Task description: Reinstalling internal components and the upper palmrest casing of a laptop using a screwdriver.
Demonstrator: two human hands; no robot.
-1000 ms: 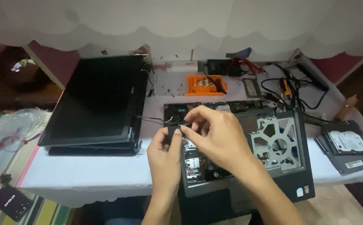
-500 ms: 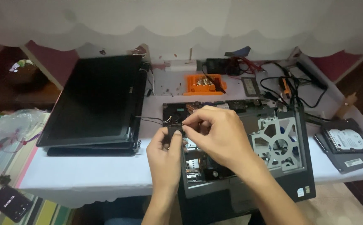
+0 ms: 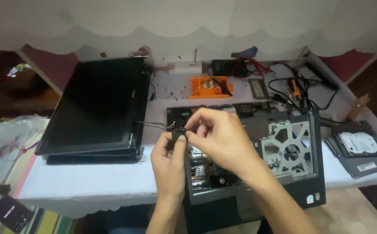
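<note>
Small black part [image 3: 179, 137] between left hand [image 3: 169, 162] and right hand [image 3: 219, 136]

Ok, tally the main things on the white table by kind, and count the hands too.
Hands: 2, the left hand and right hand, both pinching a small black part
Opened laptop base: 1
Detached laptop screen: 1
Hard drive: 1
Orange bit holder: 1
Small black part: 1
Total: 7

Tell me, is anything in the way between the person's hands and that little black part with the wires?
Nothing visible is. Both the left hand and the right hand already pinch the small black part directly, above the opened laptop base. Only its thin wires trail off toward the black screen panel.
</note>
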